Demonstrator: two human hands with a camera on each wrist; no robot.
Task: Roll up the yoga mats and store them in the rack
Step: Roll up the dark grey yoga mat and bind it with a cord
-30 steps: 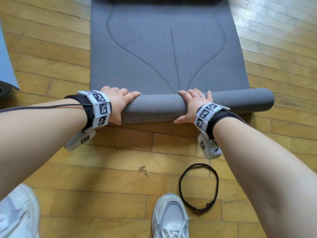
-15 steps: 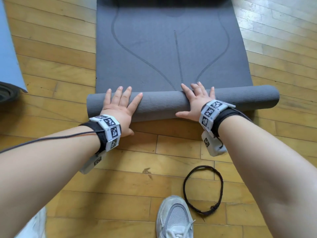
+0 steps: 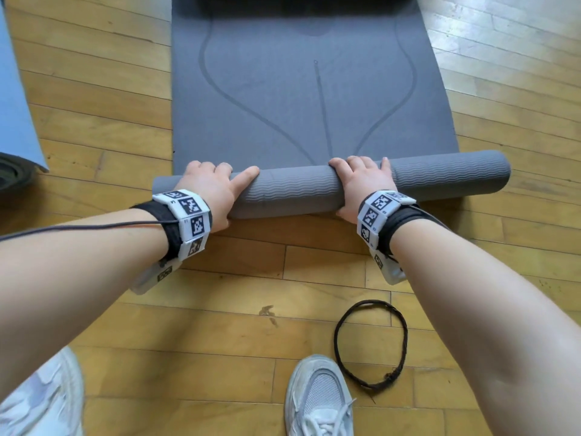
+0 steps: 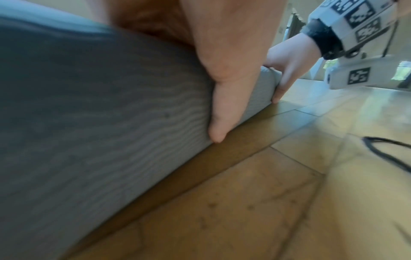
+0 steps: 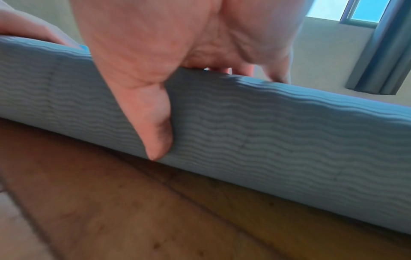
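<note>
A grey yoga mat [image 3: 301,99] lies on the wooden floor, its near end wound into a ribbed roll [image 3: 295,191]. My left hand [image 3: 213,184] grips the roll near its left end, fingers curled over the top and thumb [image 4: 222,112] down the near side. My right hand [image 3: 361,180] grips the roll right of the middle, with its thumb [image 5: 153,126] pressed on the near face of the grey roll [image 5: 266,133]. In the left wrist view the roll [image 4: 100,114] fills the left side. The rack is not in view.
A black cord loop [image 3: 371,341] lies on the floor [image 3: 220,325] near my right shoe [image 3: 320,401]. A blue mat [image 3: 15,99] and a dark roll end [image 3: 12,174] sit at the left edge. A dark mat edge [image 3: 301,3] crosses the top.
The roll has moved forward along the mat and grown thicker. My left hand went from fingers spread flat on the roll to fingers curled over it; both hands stay on the roll.
</note>
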